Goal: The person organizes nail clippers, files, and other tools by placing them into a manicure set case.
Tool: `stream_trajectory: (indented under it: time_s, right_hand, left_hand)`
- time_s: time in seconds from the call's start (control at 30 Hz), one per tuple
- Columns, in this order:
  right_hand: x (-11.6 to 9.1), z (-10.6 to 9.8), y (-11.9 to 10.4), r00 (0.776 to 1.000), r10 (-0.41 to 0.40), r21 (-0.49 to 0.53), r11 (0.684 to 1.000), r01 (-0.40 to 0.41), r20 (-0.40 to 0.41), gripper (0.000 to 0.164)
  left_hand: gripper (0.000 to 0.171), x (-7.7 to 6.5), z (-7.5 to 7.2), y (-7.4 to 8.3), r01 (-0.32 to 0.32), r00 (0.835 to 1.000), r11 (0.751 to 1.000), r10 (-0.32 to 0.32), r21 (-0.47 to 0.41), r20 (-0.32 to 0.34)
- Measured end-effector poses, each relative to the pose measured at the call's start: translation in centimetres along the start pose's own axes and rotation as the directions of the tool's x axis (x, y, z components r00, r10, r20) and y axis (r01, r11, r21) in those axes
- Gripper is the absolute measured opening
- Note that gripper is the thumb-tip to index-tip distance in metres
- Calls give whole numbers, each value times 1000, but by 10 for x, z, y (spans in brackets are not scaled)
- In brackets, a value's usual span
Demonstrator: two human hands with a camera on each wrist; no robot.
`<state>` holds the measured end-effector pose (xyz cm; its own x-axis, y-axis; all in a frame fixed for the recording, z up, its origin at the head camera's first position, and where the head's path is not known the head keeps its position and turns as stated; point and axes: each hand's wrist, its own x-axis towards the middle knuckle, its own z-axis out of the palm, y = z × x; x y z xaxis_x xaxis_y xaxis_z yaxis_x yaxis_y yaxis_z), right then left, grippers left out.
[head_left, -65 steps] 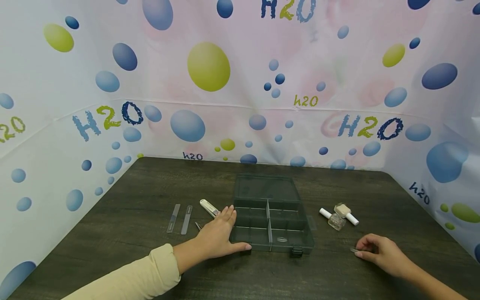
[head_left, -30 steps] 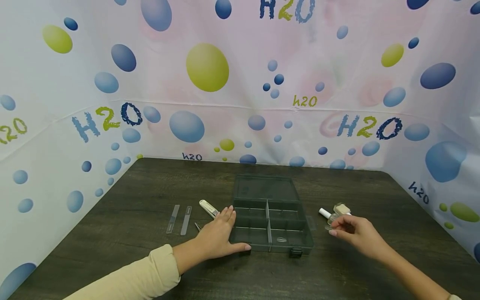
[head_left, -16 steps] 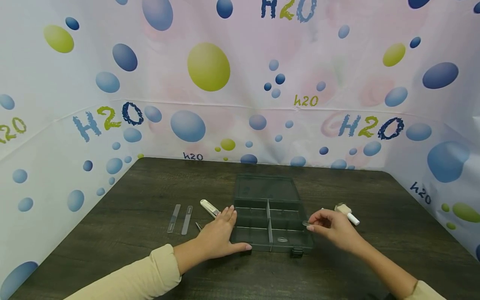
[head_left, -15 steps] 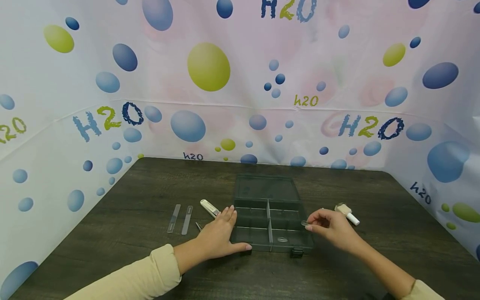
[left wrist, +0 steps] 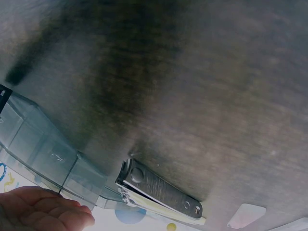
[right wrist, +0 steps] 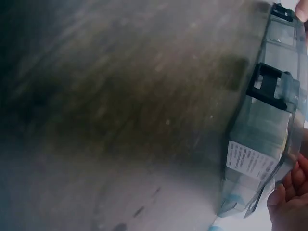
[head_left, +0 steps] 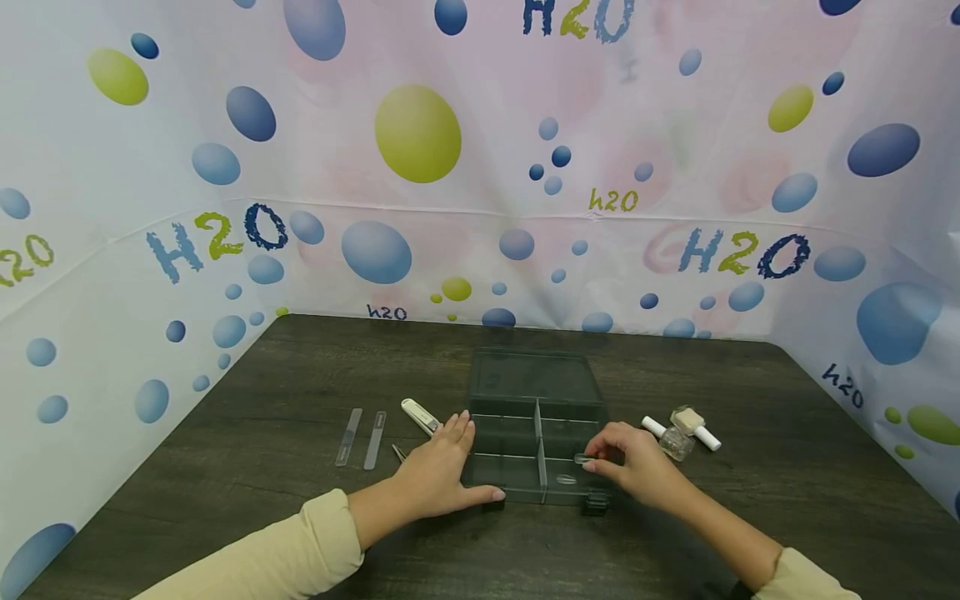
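Observation:
A translucent grey divided box lies on the dark table with its lid folded back. Against its left side rests my left hand, fingers straight, thumb along the front edge. Over the front right compartment, my right hand pinches a small clear oval piece between thumb and fingers. Below it, a similar clear oval piece lies inside that compartment. The right wrist view shows my right hand at the box's side, but the held piece cannot be made out there.
Nail clippers lie left of the box, partly behind my left hand in the head view. Farther left are two flat nail files. A pointed metal tip shows by the clippers. Right of the box lie two white-capped nail polish bottles.
From the table at the right, my right hand has moved left past the polish bottles and over the box, carrying the clear oval piece. My left hand has stayed at the box.

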<state>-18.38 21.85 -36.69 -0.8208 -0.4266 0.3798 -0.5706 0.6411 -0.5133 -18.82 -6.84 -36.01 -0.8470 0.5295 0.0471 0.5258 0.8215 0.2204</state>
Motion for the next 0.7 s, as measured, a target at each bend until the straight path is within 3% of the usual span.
stream_trajectory:
  time_s: [0.23,0.57,0.7]
  right_hand:
    - [2,2,1,994,-84,-168,981,96,76,12]
    - [7,0,-7,987,-27,-295,953,75,161,12]
    - [8,-2,-7,985,-21,-276,959,68,171,12]
  left_hand:
    - [92,0,0,1,-1,1000,1000,1,15,-7]
    - [92,-1,-1,1,5,1000,1000,-5,-1,0]
    - [92,-1,-1,1,0,1000,1000,0,-3,-3]
